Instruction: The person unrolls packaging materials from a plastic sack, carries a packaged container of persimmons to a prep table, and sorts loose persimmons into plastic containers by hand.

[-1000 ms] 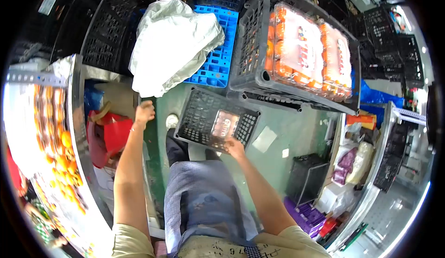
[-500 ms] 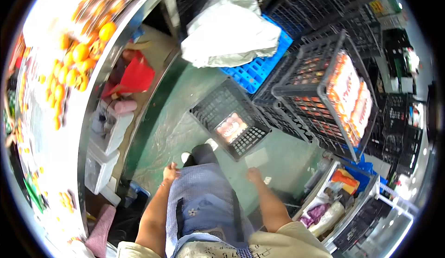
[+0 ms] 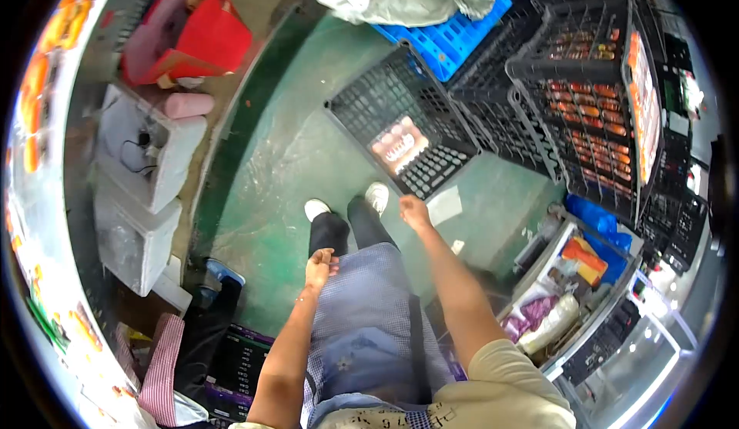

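Observation:
My left hand hangs in front of the checked apron, its fingers loosely curled with nothing in them. Further forward, my right hand is curled closed and holds nothing visible. It is near the lower corner of a black plastic crate on the green floor, apart from it as far as I can tell. Inside the crate lies a wrapped pack of pinkish round items with a printed label. A pale flat sheet lies on the floor just right of my right hand.
Stacked black crates at right hold orange-red packs. A white sheet covers something on a blue pallet ahead. At left stand a metal-edged counter, a red bag and white foam boxes. A filled bin is lower right.
My view has tipped down and moved closer to the crate. My right hand has come forward toward the crate, while my left hand stays by the apron. Both shoes now show.

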A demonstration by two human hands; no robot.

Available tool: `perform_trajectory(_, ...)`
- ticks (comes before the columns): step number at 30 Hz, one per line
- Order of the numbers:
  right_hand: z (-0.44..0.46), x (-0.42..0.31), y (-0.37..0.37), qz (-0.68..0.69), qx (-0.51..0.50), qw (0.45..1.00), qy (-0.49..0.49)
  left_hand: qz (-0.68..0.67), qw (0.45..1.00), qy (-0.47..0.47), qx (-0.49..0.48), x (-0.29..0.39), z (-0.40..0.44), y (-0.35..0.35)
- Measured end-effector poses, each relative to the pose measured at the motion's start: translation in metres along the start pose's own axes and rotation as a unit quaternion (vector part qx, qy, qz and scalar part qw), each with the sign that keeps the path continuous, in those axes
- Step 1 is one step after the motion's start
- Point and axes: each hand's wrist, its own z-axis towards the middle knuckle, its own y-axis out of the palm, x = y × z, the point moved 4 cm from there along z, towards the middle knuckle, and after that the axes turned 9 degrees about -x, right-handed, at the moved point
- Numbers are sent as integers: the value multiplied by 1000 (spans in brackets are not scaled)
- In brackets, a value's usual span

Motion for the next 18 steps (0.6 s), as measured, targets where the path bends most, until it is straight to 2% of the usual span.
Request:
perform_trajectory(2, 35, 21, -6, -105, 54, 991, -65, -31, 999, 5, -8, -10, 10, 15)
perform_trajectory(4, 56, 16, -11, -12, 109, 992, -70, -56, 998, 5, -9, -20, 27, 27)
perform_trajectory(6, 101, 30, -22, -68, 88, 993, -46, -74, 997, -2, -14, -28, 41, 41)
perform_trajectory(8, 132, 40, -29, 3, 72, 997, 15, -99, 995, 14, -24, -39, 66, 50)
perform_trajectory(10, 135, 27, -30, 195, 63, 972, 118, -116, 992, 39, -4, -41, 83, 59)
perform_trajectory(11, 152, 41, -32, 200, 75, 970, 113, -130, 990, 48, -5, -44, 92, 63)
perform_trajectory(12, 157, 47, -34, 185, 82, 968, 150, -144, 988, 57, -5, -48, 99, 65)
perform_trajectory(14, 170, 41, -37, 156, 94, 959, 217, -150, 988, 18, 16, -49, 113, 71)
perform_trajectory(15, 186, 61, -35, 188, 66, 956, 217, -151, 988, -5, 30, -51, 114, 74)
perform_trajectory(16, 215, 99, -33, 168, 109, 948, 247, -165, 986, -10, 10, -45, 115, 78)
perform_trajectory(18, 226, 108, -24, 193, 107, 942, 253, -189, 981, -25, -29, -34, 111, 87)
